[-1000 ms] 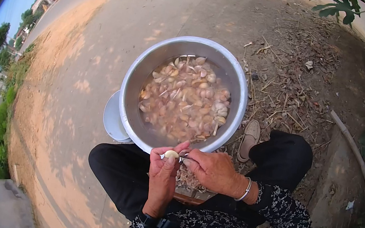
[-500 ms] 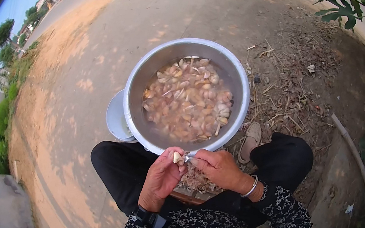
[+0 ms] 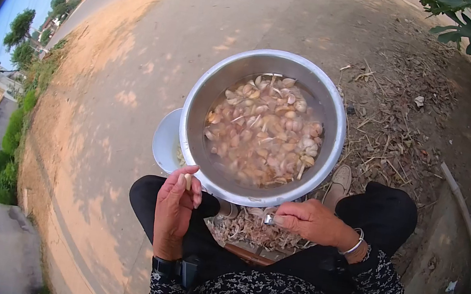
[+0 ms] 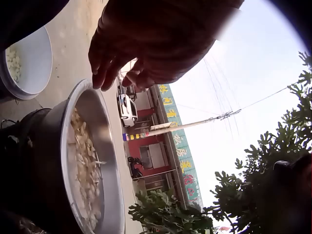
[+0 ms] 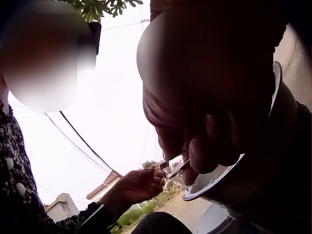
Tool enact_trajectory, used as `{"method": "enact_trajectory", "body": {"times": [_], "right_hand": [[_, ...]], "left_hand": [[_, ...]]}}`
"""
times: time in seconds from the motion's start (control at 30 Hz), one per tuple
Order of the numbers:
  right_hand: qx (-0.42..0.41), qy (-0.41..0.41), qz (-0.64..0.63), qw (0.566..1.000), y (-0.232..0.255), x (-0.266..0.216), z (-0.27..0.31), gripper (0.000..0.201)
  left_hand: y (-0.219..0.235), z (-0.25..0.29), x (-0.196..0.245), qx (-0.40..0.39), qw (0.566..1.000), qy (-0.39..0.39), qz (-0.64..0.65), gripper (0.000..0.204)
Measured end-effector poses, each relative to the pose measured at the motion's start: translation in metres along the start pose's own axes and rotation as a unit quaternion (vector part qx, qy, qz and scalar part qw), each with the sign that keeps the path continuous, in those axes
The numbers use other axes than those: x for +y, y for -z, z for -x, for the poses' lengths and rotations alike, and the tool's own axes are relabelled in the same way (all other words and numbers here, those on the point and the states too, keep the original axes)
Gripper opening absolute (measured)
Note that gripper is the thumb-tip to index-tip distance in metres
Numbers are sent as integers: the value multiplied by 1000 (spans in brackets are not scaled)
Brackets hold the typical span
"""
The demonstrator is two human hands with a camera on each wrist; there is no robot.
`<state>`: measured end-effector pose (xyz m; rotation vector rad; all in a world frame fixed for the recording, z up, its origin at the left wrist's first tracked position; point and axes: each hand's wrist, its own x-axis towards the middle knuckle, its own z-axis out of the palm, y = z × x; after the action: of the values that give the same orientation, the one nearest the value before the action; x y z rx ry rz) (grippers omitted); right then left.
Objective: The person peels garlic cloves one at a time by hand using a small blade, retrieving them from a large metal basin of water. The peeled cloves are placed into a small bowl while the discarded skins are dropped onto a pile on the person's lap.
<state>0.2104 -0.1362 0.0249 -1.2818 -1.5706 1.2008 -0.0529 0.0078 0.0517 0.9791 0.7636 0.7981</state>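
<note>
Near the basin's lower left edge, my left hand (image 3: 173, 211) pinches a pale peeled garlic clove (image 3: 188, 182) between thumb and fingers. My right hand (image 3: 313, 222) grips a small knife (image 5: 178, 168) by the basin's near rim; its short metal blade pokes out past the thumb. Between the hands stands a large metal basin (image 3: 337, 136), full of unpeeled garlic cloves (image 3: 266, 130) in water. Beyond my left hand, partly behind the basin, is a white bucket (image 3: 165, 141); peeled cloves (image 4: 13, 64) lie inside it in the left wrist view.
Garlic skins (image 3: 253, 228) are heaped below the basin, between my legs. Dry leaves and straw (image 3: 402, 119) litter the ground to the right, where a stick (image 3: 461, 210) lies. A shoe (image 3: 338, 186) sits by the basin's right side.
The hands, earlier together at the clove with the knife against it, are now apart. My left hand has moved left with the clove, towards the white bucket; the right has drawn off right with the knife.
</note>
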Motion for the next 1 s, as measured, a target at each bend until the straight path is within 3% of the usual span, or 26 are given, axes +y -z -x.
{"method": "enact_trajectory", "body": {"times": [0.03, 0.07, 0.1, 0.17, 0.23, 0.3, 0.4, 0.43, 0.5, 0.53, 0.67, 0.73, 0.77, 0.83, 1.0], "right_hand": [[2, -2, 0, 1000, -6, 1, 0, 33], [-37, -38, 202, 978, -17, 3, 2, 32], [-73, -72, 394, 913, -28, 7, 5, 31], [-64, -85, 424, 900, -35, 20, 6, 28], [-111, -51, 361, 925, -32, 14, 4, 29], [-98, -62, 363, 924, -29, 5, 1, 30], [-80, -67, 355, 929, -25, 5, -2, 33], [-78, -58, 344, 934, -24, 6, -2, 33], [-67, -65, 344, 934, -22, 4, -2, 33], [-59, -71, 342, 935, -21, 3, -2, 34], [-54, -98, 334, 936, -16, 1, 0, 33], [-12, -93, 297, 950, -10, -4, 1, 32], [-11, -94, 296, 950, -9, -3, 0, 32], [79, -68, 264, 959, -8, -1, -2, 31], [174, -54, 210, 961, -4, -11, -14, 31]], "left_hand": [[12, -9, 11, 68, 981, -63, -173, 36], [32, -23, 13, 134, 918, -103, -359, 35], [59, -36, 9, 172, 756, -162, -611, 36], [70, -53, 5, 190, 662, -257, -678, 33], [38, -61, 3, 126, 737, -195, -635, 22], [7, -70, -12, 43, 757, -144, -636, 10], [-11, -99, -40, -91, 601, -49, -793, 16], [-18, -106, -45, -91, 601, -52, -792, 16], [-28, -115, -55, -183, 573, 60, -796, 17], [-21, -117, -70, -193, 592, -16, -782, 19], [-25, -108, -69, -233, 619, 31, -749, 21], [-31, -95, -51, -138, 762, 56, -630, 24], [-25, -92, -52, -139, 762, 56, -630, 24], [-15, -85, -53, -153, 923, 80, -343, 22], [-48, -56, -32, -139, 942, 41, -303, 26]]}}
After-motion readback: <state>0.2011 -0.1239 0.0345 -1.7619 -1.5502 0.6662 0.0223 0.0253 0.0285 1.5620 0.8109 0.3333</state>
